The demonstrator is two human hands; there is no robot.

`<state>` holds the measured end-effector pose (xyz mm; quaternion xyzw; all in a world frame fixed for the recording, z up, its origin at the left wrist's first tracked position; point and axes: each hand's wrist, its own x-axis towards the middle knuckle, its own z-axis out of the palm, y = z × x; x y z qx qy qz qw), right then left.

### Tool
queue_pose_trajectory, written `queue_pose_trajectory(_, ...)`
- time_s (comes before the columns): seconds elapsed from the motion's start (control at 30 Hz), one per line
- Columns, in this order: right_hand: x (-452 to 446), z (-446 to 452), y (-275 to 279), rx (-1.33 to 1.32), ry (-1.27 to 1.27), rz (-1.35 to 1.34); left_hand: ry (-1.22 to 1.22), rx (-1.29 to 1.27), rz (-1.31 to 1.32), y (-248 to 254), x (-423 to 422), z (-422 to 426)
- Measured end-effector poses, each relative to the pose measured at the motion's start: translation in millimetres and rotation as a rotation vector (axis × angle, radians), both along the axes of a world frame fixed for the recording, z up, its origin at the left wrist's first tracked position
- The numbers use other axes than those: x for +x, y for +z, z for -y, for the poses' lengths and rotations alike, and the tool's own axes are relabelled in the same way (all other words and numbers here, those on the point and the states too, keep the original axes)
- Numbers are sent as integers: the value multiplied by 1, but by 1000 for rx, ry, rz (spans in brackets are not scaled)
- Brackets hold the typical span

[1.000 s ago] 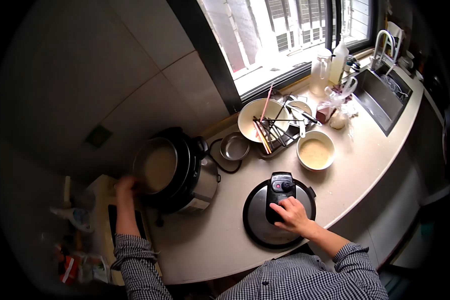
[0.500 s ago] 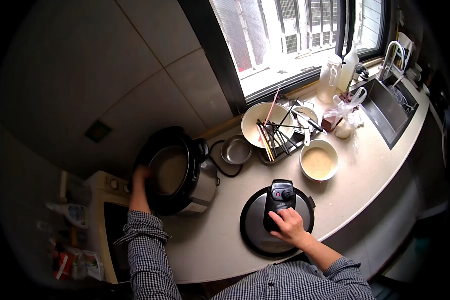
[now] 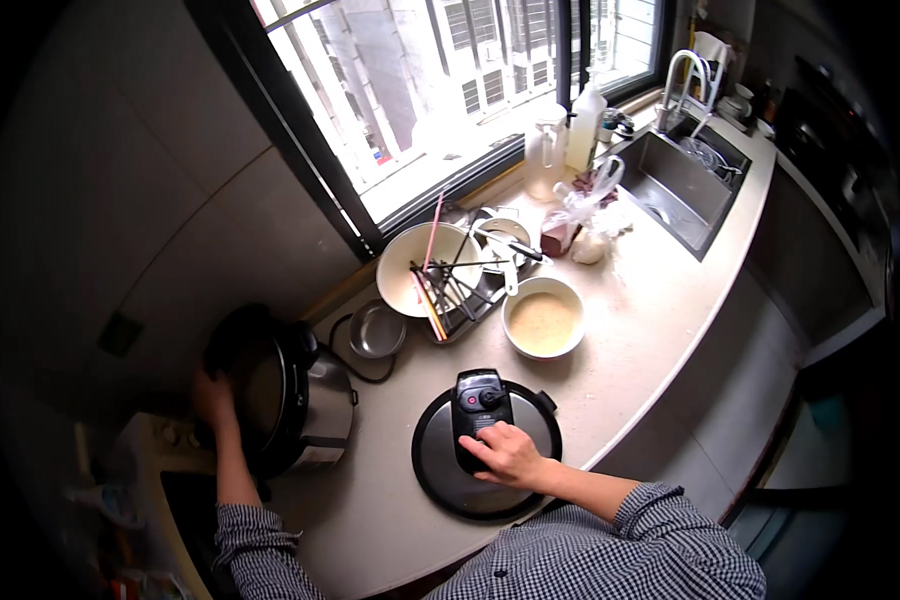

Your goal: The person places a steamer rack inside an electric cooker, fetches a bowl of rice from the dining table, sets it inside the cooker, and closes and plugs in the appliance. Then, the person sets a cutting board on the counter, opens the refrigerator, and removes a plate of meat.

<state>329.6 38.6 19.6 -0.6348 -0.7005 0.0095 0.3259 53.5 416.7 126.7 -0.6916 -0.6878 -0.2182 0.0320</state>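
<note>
- We see the right hand [image 3: 505, 455] laid over the black plastic handle [image 3: 477, 395] of a round, steel-topped, black-rimmed cooker lid [image 3: 435, 460]; its fingers are loosely bent, part-way closed, the thumb stretched out to one side, and we cannot tell whether it truly grips.
- We find that lid lying flat on the pale, smooth countertop [image 3: 630, 350], near its front edge.
- We see the left hand [image 3: 213, 398] at the far left rim of a round, steel-sided, black-topped electric cooker [image 3: 325, 405]; its fingers are lost in shadow, so we cannot tell how far open it is or whether it has hold of anything.
- We note the cooker stands uncovered against the tiled wall, its inside too dim for us to read.
- Beyond the lid we see a round white bowl [image 3: 544, 285] of pale yellowish liquid.
- Just beside the cooker we see a small, shallow, round steel bowl [image 3: 378, 330].
- Behind these we see a large cream-coloured bowl [image 3: 398, 285] with several chopsticks [image 3: 430, 308] lying across it.
</note>
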Motion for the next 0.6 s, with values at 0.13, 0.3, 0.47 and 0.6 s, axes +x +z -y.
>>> queue_pose_trajectory(0.13, 1, 1, -5, 18, 13, -9, -94, 71, 172, 37, 44, 52)
queue_pose_trajectory(0.3, 4, 2, -4, 33, 48, -38, -225, 178, 428, 22, 42, 71)
queue_pose_trajectory(0.47, 8, 4, -2, -8, 95, -72, -230, 337, 620, 17, 33, 123)
queue_pose_trajectory(0.6, 15, 10, -5, -24, 163, -127, -158, 523, 488, -5, 46, 209)
